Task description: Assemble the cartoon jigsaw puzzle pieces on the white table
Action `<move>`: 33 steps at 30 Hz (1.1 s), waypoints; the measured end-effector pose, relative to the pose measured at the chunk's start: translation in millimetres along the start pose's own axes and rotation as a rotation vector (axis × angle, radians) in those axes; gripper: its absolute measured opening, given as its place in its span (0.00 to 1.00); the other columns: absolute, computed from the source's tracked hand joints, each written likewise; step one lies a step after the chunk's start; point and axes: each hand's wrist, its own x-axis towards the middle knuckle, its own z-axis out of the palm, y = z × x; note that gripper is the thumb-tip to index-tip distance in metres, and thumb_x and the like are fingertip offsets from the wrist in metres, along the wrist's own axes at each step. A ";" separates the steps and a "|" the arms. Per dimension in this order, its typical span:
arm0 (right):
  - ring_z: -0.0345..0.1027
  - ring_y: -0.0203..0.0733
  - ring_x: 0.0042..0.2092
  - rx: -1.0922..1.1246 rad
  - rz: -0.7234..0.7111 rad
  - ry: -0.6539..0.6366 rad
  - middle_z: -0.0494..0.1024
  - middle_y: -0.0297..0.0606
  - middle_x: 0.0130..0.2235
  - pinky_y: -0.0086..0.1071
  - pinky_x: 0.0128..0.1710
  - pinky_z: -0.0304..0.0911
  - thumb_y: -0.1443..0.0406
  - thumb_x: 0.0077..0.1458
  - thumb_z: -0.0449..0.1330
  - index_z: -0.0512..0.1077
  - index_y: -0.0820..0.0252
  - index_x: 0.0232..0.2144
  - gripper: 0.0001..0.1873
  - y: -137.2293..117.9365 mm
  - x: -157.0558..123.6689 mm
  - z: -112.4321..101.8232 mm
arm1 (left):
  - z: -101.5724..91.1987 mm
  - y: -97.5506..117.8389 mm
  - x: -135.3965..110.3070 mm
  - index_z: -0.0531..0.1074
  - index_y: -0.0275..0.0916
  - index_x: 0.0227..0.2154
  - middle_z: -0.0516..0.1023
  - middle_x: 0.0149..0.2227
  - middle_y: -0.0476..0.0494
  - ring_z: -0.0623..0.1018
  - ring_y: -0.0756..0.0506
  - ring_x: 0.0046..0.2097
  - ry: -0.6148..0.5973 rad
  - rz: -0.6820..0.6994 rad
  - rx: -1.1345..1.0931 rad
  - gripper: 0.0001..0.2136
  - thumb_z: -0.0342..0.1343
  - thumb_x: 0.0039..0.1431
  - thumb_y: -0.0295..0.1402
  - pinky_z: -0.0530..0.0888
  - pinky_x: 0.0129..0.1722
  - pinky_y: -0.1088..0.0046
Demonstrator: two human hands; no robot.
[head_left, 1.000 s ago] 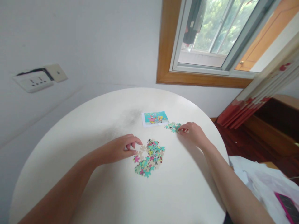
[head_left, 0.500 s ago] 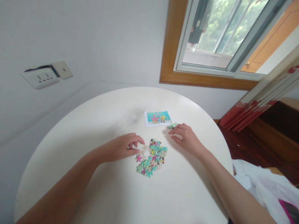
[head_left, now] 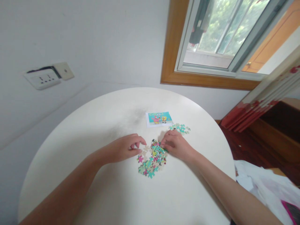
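White round worktop point(head_left: 110, 190) in the head view, with a heap of jigsaw pieces point(head_left: 150, 164) around the middle. At the heap's left side, left hand point(head_left: 125, 147), fingers spread from the thumb. At its far right, right hand point(head_left: 178, 146), fingers bent down to the pieces; impossible to tell whether pinching one. Toward the far edge, SpongeBob picture card point(head_left: 159, 119), smaller jigsaw cluster point(head_left: 180, 128) just beside.

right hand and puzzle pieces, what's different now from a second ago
The right hand moved left and nearer the person, from the small cluster beside the picture card to the right side of the larger pile. Whether it took or released a piece isn't clear. The left hand stayed at the pile's left edge; the card stayed put.
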 end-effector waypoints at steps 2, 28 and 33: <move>0.66 0.43 0.42 -0.015 0.010 0.008 0.75 0.39 0.37 0.39 0.46 0.58 0.68 0.53 0.62 0.78 0.56 0.36 0.07 0.4 -0.3 -1.0 | 5.6 -0.2 3.1 0.71 0.40 0.44 0.71 0.34 0.47 0.72 0.48 0.34 0.059 -0.004 0.010 0.13 0.49 0.59 0.35 0.67 0.36 0.74; 0.63 0.45 0.44 -0.144 0.048 0.082 0.74 0.41 0.40 0.40 0.47 0.56 0.64 0.55 0.61 0.77 0.56 0.40 0.10 5.7 -0.2 -2.7 | 35.6 13.6 26.4 0.73 0.43 0.45 0.69 0.37 0.45 0.72 0.45 0.39 0.274 0.075 0.196 0.11 0.49 0.63 0.32 0.66 0.38 0.72; 0.60 0.45 0.45 -0.177 -0.083 -0.020 0.73 0.39 0.42 0.40 0.46 0.53 0.63 0.56 0.61 0.77 0.49 0.44 0.12 -2.8 0.4 0.0 | 36.1 11.7 27.2 0.72 0.42 0.45 0.70 0.37 0.45 0.72 0.45 0.40 0.278 0.080 0.208 0.11 0.49 0.63 0.31 0.66 0.38 0.71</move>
